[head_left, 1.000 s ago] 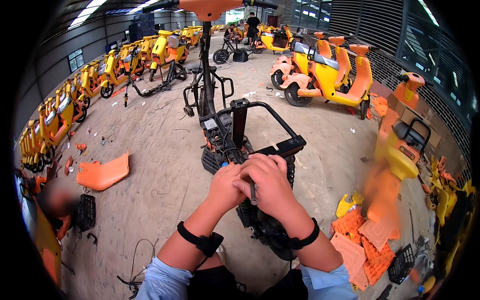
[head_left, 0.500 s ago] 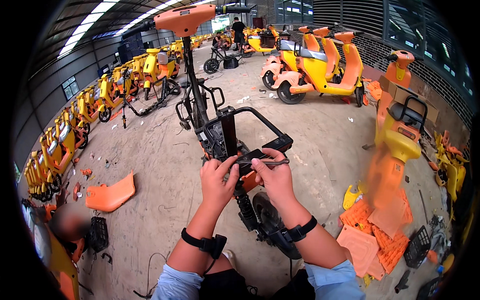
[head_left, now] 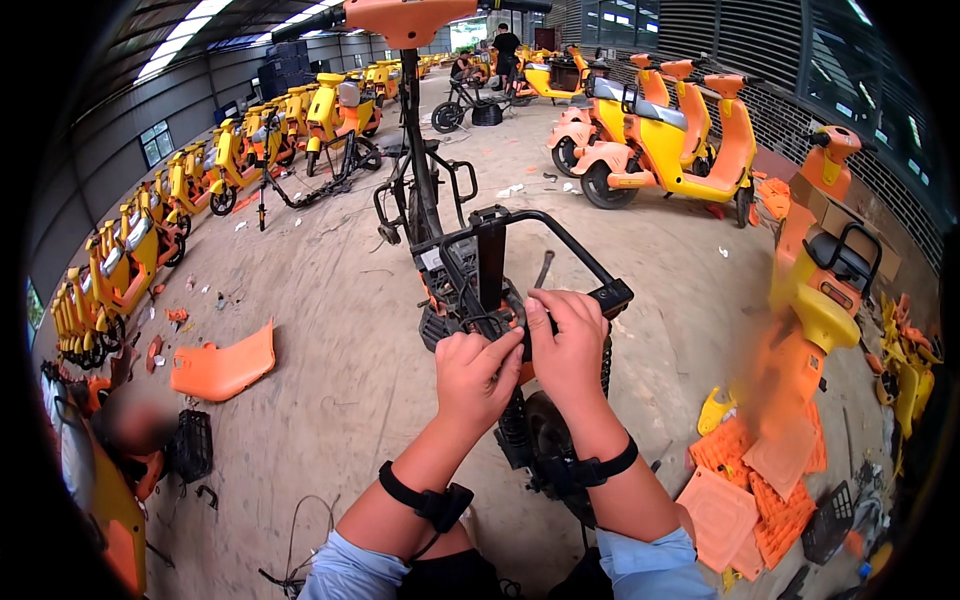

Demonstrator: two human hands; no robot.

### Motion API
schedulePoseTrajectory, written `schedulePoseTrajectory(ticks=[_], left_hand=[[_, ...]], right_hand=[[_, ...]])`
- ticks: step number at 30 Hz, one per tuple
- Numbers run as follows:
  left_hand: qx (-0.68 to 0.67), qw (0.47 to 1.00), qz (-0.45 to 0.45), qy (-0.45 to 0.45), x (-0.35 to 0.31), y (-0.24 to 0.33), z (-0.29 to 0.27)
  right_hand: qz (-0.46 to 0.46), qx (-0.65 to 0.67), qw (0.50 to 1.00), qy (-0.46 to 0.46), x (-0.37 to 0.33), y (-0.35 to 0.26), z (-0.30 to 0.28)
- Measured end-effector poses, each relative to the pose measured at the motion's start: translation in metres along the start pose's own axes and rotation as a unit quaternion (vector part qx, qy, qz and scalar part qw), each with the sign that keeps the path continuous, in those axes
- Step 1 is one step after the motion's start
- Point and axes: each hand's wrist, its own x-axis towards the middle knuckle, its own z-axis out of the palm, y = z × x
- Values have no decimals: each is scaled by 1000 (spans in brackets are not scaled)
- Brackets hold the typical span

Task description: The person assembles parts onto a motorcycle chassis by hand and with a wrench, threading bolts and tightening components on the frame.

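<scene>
A stripped scooter frame [head_left: 491, 262] stands in front of me, with black tubes, a rear rack loop and an orange handlebar cover [head_left: 408, 20] at its far end. My right hand [head_left: 568, 338] is closed around a slim dark wrench [head_left: 546, 266]; the wrench's far end sticks up past my fingers. My left hand [head_left: 476, 372] is closed beside it, thumb and forefinger pinched at the rear of the frame below the rack. Whatever those left fingers hold is hidden. Under both hands are the rear shock absorber and the rear wheel [head_left: 550, 432].
An orange body panel [head_left: 224, 361] lies on the floor at left. Orange and yellow plastic panels [head_left: 722, 505] are piled at right beside a black basket [head_left: 829, 521]. Yellow-orange scooters [head_left: 655, 150] line both sides. Two people [head_left: 506, 50] are at the far end.
The wrench has turned from lying crosswise between both hands to pointing away and up from my right hand. Both hands have moved right and slightly nearer in view, and the view has shifted.
</scene>
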Motion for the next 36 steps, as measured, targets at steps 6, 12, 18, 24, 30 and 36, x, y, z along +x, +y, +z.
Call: schedulePoseTrajectory(ticks=[6, 12, 18, 24, 30, 36], left_hand=[[-58, 998, 19, 4, -8, -10, -6], [-97, 985, -16, 142, -7, -14, -40], [-130, 978, 34, 158, -9, -3, -68], [-355, 848, -242, 312, 15, -3, -70], [-174, 956, -190, 142, -12, -32, -25], [-112, 975, -180, -68, 1, 7, -8]], right_hand=[[-70, 90, 984, -138, -6, -20, 2], [-118, 51, 971, -199, -11, -44, -18], [-196, 0, 965, -175, -23, -38, -25], [-190, 85, 968, -137, -31, -15, -24], [-172, 213, 961, -25, -35, 9, -18], [290, 516, 800, -99, -29, 20, -25]])
